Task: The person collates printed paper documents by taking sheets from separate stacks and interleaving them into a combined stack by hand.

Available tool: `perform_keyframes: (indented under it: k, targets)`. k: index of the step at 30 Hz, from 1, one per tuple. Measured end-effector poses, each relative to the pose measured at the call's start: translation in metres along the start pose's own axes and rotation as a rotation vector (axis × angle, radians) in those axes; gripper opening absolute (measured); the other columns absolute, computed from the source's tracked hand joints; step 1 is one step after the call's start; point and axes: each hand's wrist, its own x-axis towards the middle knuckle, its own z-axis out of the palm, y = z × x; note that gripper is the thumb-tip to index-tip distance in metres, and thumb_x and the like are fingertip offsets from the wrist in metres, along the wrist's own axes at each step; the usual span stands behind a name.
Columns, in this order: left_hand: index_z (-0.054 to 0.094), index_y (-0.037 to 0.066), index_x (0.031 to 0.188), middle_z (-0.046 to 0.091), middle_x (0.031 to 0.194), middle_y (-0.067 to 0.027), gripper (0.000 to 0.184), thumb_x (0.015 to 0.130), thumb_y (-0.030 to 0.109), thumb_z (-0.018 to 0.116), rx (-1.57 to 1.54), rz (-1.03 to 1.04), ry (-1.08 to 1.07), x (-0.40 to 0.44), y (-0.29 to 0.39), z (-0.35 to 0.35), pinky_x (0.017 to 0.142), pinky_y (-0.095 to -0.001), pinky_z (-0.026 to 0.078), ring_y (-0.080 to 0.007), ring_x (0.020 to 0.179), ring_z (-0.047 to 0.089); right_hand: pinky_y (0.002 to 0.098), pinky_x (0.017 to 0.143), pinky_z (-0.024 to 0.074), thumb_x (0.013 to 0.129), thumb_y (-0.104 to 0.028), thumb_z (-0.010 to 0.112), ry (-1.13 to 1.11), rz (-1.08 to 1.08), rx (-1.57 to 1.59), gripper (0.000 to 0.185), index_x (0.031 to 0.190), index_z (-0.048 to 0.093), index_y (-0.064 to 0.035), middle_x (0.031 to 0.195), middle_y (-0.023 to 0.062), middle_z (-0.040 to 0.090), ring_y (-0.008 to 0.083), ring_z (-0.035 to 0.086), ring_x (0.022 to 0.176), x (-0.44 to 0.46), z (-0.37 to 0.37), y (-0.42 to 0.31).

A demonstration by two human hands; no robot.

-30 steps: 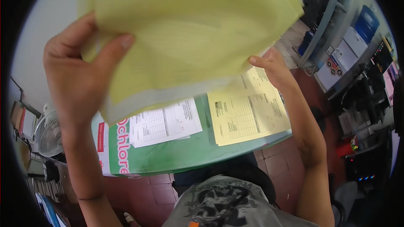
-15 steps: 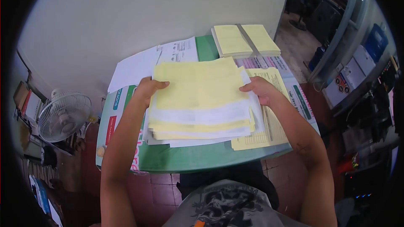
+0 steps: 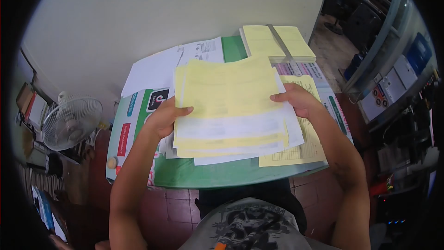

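A loose stack of yellow and white sheets is held between both hands above the table, its layers unevenly staggered at the near edge. My left hand grips the stack's left side, thumb on top. On the right side, my right hand holds it the same way. Under and beside that hand lie printed yellow forms, partly covered. The white printed form at the left is mostly hidden beneath the stack.
The green table has printed advertising on it. White papers lie at its back left, a strapped yellow paper stack at its back right. A fan stands left, and a wall rises behind.
The sheets, raised and spread in front of the view a second ago, came down level over the table. Since half a second ago, they have shifted slightly right, and my left hand sits lower on their edge.
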Motion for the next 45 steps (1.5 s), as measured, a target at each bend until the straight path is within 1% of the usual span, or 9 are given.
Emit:
perform_keyframes:
  k: [3, 6, 9, 13, 17, 21, 30, 36, 45]
  targets:
    - [0.053, -0.007, 0.138, 0.066, 0.128, -0.019, 0.042, 0.097, 0.002, 0.062, 0.135, -0.114, 0.21, 0.003, 0.017, 0.021, 0.098, -0.0382, 0.055, -0.0263, 0.113, 0.068, 0.0402, 0.092, 0.0582, 0.091, 0.003, 0.063, -0.029, -0.095, -0.156, 0.044, 0.133, 0.054, 0.0117, 0.126, 0.0231, 0.065, 0.0282, 0.07, 0.108, 0.003, 0.003, -0.001]
    - [0.06, -0.008, 0.13, 0.069, 0.123, -0.018, 0.035, 0.097, 0.001, 0.061, 0.491, 0.038, 0.174, 0.011, 0.017, 0.032, 0.09, -0.035, 0.056, -0.0236, 0.106, 0.069, 0.0389, 0.089, 0.058, 0.09, 0.002, 0.063, 0.016, -0.142, -0.322, 0.041, 0.13, 0.058, 0.0111, 0.122, 0.0206, 0.068, 0.0258, 0.071, 0.104, 0.01, 0.019, -0.008]
    - [0.064, -0.008, 0.124, 0.071, 0.117, -0.0163, 0.029, 0.097, 0.001, 0.06, 0.561, 0.14, 0.152, 0.003, 0.043, 0.061, 0.085, -0.0332, 0.056, -0.0205, 0.098, 0.069, 0.0375, 0.088, 0.0581, 0.09, 0.001, 0.064, -0.044, -0.161, -0.284, 0.038, 0.127, 0.059, 0.0114, 0.118, 0.0193, 0.069, 0.0252, 0.071, 0.1, -0.001, 0.046, -0.031]
    - [0.062, -0.005, 0.127, 0.072, 0.115, -0.0138, 0.032, 0.095, -0.001, 0.061, 0.184, 0.283, 0.08, -0.012, 0.074, 0.06, 0.087, -0.0336, 0.057, -0.0184, 0.099, 0.071, 0.0365, 0.088, 0.0588, 0.092, 0.002, 0.063, -0.105, -0.273, -0.006, 0.033, 0.123, 0.06, 0.012, 0.115, 0.0194, 0.071, 0.0255, 0.072, 0.098, -0.022, 0.055, -0.058]
    - [0.063, -0.003, 0.125, 0.072, 0.116, -0.0137, 0.03, 0.095, 0.0, 0.066, 0.084, 0.486, 0.043, -0.033, 0.093, 0.004, 0.089, -0.0349, 0.059, -0.0197, 0.1, 0.072, 0.0369, 0.09, 0.0588, 0.095, 0.003, 0.061, -0.076, -0.419, 0.104, 0.031, 0.125, 0.06, 0.0111, 0.117, 0.0196, 0.07, 0.0243, 0.072, 0.1, -0.036, 0.037, -0.07]
    - [0.065, -0.004, 0.123, 0.074, 0.113, -0.0135, 0.03, 0.093, -0.002, 0.067, 0.003, 0.666, 0.197, -0.038, 0.081, -0.023, 0.089, -0.0345, 0.057, -0.0198, 0.097, 0.072, 0.0332, 0.089, 0.0571, 0.096, 0.0, 0.065, -0.07, -0.612, 0.164, 0.028, 0.122, 0.065, 0.008, 0.114, 0.0171, 0.073, 0.0196, 0.071, 0.099, -0.023, 0.043, -0.053]
    - [0.065, -0.004, 0.121, 0.072, 0.113, -0.0139, 0.036, 0.087, 0.002, 0.076, 0.072, 0.642, 0.527, -0.038, 0.055, 0.001, 0.087, -0.0334, 0.056, -0.0203, 0.099, 0.07, 0.032, 0.082, 0.0568, 0.093, -0.01, 0.075, 0.06, -0.694, 0.078, 0.027, 0.114, 0.07, 0.0052, 0.105, 0.0129, 0.075, 0.0157, 0.071, 0.092, -0.009, 0.084, -0.033]
    - [0.062, -0.006, 0.126, 0.07, 0.117, -0.0161, 0.047, 0.085, 0.005, 0.081, 0.098, 0.695, 0.361, -0.056, 0.071, -0.004, 0.089, -0.0339, 0.056, -0.0218, 0.102, 0.07, 0.032, 0.084, 0.0578, 0.089, -0.012, 0.08, 0.127, -0.829, 0.031, 0.037, 0.118, 0.066, 0.0054, 0.108, 0.0137, 0.074, 0.018, 0.071, 0.094, -0.026, 0.09, -0.053]
    - [0.065, -0.006, 0.12, 0.073, 0.106, -0.0135, 0.043, 0.083, 0.006, 0.084, 0.162, 0.733, 0.526, -0.025, 0.053, 0.022, 0.086, -0.0332, 0.057, -0.0214, 0.095, 0.072, 0.032, 0.084, 0.0591, 0.083, -0.01, 0.084, 0.34, -0.847, -0.06, 0.047, 0.121, 0.062, 0.0045, 0.11, 0.0146, 0.073, 0.0191, 0.072, 0.095, 0.007, 0.119, -0.043]
